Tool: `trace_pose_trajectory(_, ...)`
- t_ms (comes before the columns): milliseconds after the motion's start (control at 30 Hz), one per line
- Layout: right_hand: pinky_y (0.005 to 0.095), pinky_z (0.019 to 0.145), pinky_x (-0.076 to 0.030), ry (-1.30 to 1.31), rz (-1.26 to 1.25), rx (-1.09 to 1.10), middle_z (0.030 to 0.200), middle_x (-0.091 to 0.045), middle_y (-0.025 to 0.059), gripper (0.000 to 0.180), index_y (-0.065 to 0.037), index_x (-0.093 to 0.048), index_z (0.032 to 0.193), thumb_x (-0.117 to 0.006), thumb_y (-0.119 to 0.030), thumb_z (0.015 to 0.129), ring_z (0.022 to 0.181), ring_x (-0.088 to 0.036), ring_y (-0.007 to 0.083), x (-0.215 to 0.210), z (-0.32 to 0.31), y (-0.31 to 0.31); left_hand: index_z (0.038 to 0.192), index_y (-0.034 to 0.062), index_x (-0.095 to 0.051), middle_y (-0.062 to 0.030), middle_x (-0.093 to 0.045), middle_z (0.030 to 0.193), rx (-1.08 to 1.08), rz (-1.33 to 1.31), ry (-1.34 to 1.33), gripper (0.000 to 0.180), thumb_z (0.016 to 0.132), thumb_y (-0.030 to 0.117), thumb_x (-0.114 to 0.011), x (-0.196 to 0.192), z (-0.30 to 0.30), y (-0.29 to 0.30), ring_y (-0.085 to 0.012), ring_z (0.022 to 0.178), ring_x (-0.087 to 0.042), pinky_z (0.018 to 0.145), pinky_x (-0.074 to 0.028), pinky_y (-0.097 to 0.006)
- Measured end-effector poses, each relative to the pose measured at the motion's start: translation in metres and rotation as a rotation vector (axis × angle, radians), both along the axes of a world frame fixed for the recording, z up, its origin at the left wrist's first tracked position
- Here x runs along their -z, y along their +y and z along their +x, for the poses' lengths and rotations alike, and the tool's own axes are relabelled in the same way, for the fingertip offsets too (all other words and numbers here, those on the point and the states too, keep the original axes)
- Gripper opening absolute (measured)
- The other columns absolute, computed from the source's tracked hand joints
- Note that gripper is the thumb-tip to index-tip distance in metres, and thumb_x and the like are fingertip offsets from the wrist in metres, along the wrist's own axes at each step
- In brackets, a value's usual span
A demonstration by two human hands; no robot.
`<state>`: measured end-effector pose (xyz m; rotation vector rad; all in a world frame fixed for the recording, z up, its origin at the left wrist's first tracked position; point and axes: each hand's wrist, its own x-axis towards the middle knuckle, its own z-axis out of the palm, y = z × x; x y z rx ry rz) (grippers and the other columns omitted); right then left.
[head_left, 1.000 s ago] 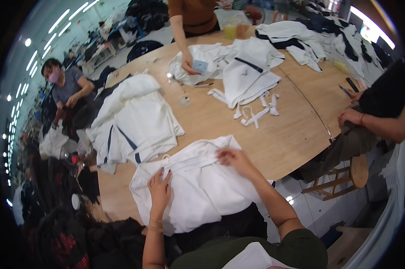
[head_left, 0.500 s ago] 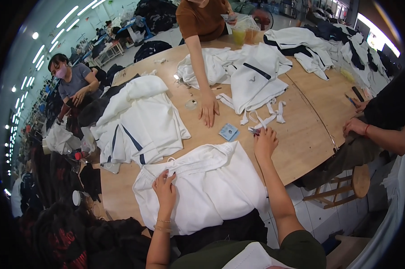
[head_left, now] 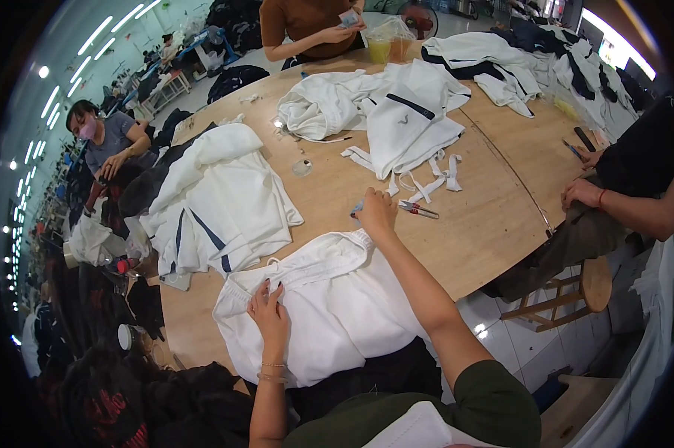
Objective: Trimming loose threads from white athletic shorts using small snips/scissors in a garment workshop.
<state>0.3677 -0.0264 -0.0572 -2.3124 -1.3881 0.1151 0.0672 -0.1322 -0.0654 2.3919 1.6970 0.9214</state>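
White trousers (head_left: pixel 329 321) with an elastic waistband lie across the table's near edge. On the waistband rests my left hand (head_left: pixel 268 312), its fingers apart and gripping nothing. My right hand (head_left: pixel 378 210) is closed on a folded blue slip of paper (head_left: pixel 357 211) that looks like a banknote, just beyond the trousers. Most of the slip is hidden under the fingers. Thread snips (head_left: pixel 419 210) with reddish handles lie on the wood right beside that hand. Several white fabric strips (head_left: pixel 426 183) are scattered a little farther off.
White garments with dark stripes (head_left: pixel 225 201) are piled at left, and more white garments (head_left: pixel 408 131) lie across the table (head_left: pixel 501 216). A person in brown (head_left: pixel 307 30) stands opposite, holding a small paper. At right sits another person (head_left: pixel 628 194), near a wooden stool (head_left: pixel 594 284).
My right hand has let go of the snips and moved left onto the blue slip. The person opposite has drawn an arm back from the table. My left hand stays on the waistband.
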Motion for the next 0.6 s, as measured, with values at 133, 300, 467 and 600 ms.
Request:
trace_pose_trajectory(133,0.0379,0.073,-0.047,0.392,0.171,-0.11,0.083,-0.06,0.0105,0.029,-0.002,-0.056,0.093,-0.071,-0.013,0.071,0.079,-0.059,0.0241,0.007,0.018,0.008,0.102,0.009,-0.064,-0.0079,-0.051,0.12,-0.011,-0.02,-0.019,0.037,0.069,-0.003,-0.051,-0.003,0.001,-0.002,-0.0237,0.109,-0.047,0.1,-0.024,-0.038)
trace_pose_trajectory(300,0.0215,0.054,-0.044,1.214,0.587,-0.207,0.071,-0.056,0.0016,0.01,-0.002,-0.053,0.084,-0.06,0.003,0.078,0.06,-0.054,0.0092,-0.02,0.034,-0.009,0.103,0.0085,-0.063,-0.0086,-0.05,0.121,-0.006,-0.046,-0.011,0.038,0.069,-0.003,-0.051,-0.005,-0.002,-0.002,-0.0236,0.111,-0.045,0.101,-0.023,-0.038)
trace_pose_trajectory(467,0.022,0.071,-0.045,1.201,0.428,-0.402,0.084,-0.059,0.0023,0.009,-0.003,-0.054,0.084,-0.058,0.002,0.079,0.078,-0.056,0.0087,-0.051,0.015,-0.081,0.11,0.0073,-0.061,-0.008,-0.052,0.122,0.031,-0.08,-0.422,0.036,0.074,0.002,-0.057,-0.049,0.025,-0.004,-0.0232,0.115,-0.045,0.094,-0.033,-0.033)
trace_pose_trajectory(600,0.024,0.084,-0.044,1.531,0.159,-0.721,0.101,-0.057,0.0055,0.011,-0.005,-0.05,0.087,-0.059,-0.002,0.082,0.092,-0.054,0.0101,-0.056,-0.005,-0.139,0.11,0.0048,-0.06,-0.008,-0.061,0.109,0.34,-0.496,-0.845,0.033,0.077,0.007,-0.063,-0.086,0.076,-0.014,-0.0159,0.099,-0.055,0.08,-0.041,-0.027)
